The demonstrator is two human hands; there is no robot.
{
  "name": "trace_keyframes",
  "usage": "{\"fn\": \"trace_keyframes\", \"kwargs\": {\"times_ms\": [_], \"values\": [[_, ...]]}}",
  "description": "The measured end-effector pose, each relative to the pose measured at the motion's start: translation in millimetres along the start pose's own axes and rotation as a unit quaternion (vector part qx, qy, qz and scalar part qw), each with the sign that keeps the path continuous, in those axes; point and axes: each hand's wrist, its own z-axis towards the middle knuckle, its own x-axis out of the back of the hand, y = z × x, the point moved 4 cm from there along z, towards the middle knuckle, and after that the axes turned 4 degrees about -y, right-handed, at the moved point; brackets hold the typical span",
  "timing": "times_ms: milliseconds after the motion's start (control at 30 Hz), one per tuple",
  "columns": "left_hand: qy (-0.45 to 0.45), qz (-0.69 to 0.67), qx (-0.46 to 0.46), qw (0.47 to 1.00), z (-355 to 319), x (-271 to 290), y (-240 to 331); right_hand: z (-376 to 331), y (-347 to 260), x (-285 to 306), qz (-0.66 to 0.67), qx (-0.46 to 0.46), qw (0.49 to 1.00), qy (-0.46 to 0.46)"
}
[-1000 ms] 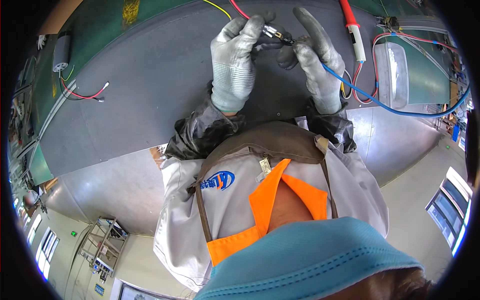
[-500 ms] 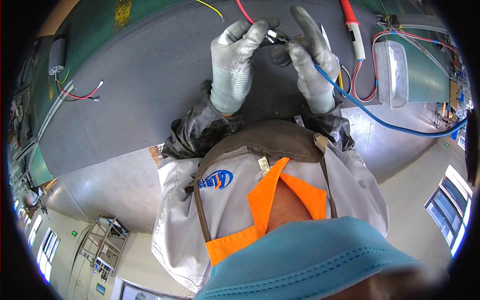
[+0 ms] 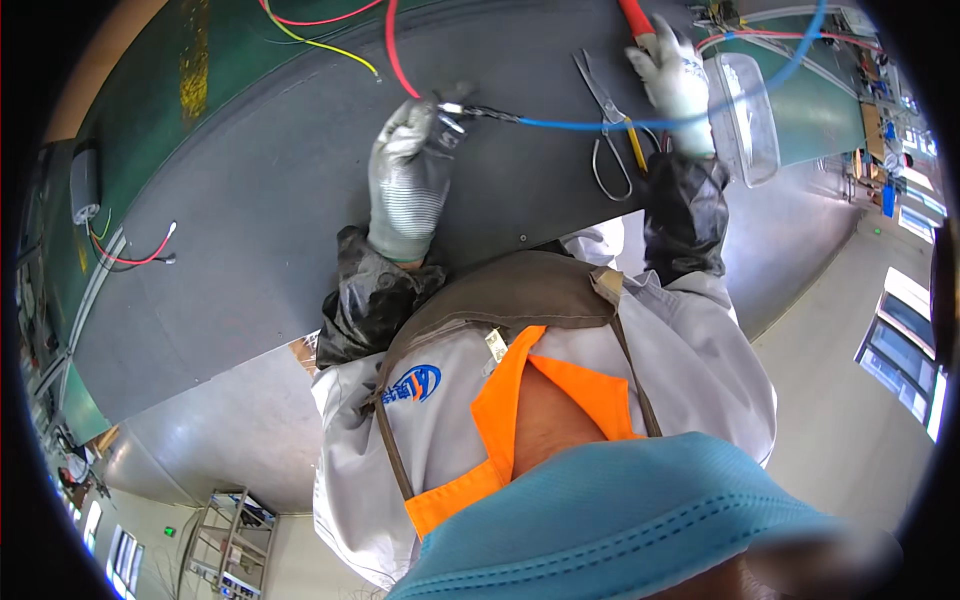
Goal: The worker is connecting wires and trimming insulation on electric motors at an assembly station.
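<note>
1. Our left hand [image 3: 408, 180], in a grey knit glove, is pinched shut on the stripped metal end of a blue insulated wire [image 3: 600, 124].
2. The wire's long axis runs rightward from that hand, across steel scissors [image 3: 607, 130] lying flat beneath it.
3. Our gloved right hand [image 3: 672, 78] is closed around a red-handled tool [image 3: 634, 18], just above the wire.

- Two gloved hands: left hand [image 3: 410, 180] at 11 o'clock, right hand [image 3: 672, 78] at 1 o'clock.
- One blue wire [image 3: 590, 124].
- One pair of scissors [image 3: 606, 128] at 12 o'clock.
- One clear plastic container [image 3: 748, 115] at 1 o'clock.
- One yellow wire [image 3: 325, 45].
</note>
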Motion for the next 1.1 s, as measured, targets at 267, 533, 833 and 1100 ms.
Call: {"fn": "trace_keyframes", "kwargs": {"times_ms": [267, 533, 833, 1100], "values": [[-0.043, -0.059, 0.077, 0.994, -9, 3, -15, 35, -16, -48, 0.445, -0.041, 0.889, -0.099], [-0.056, -0.055, 0.084, 0.993, -9, -7, -4, 111, -105, -35, 0.6, 0.037, 0.707, -0.373], [-0.057, -0.008, 0.103, 0.993, -16, -9, 1, 101, -133, -36, 0.476, 0.105, 0.769, -0.414], [-0.066, -0.014, 0.094, 0.993, -13, -6, -4, 86, -121, -28, 0.56, 0.066, 0.705, -0.431]]}}
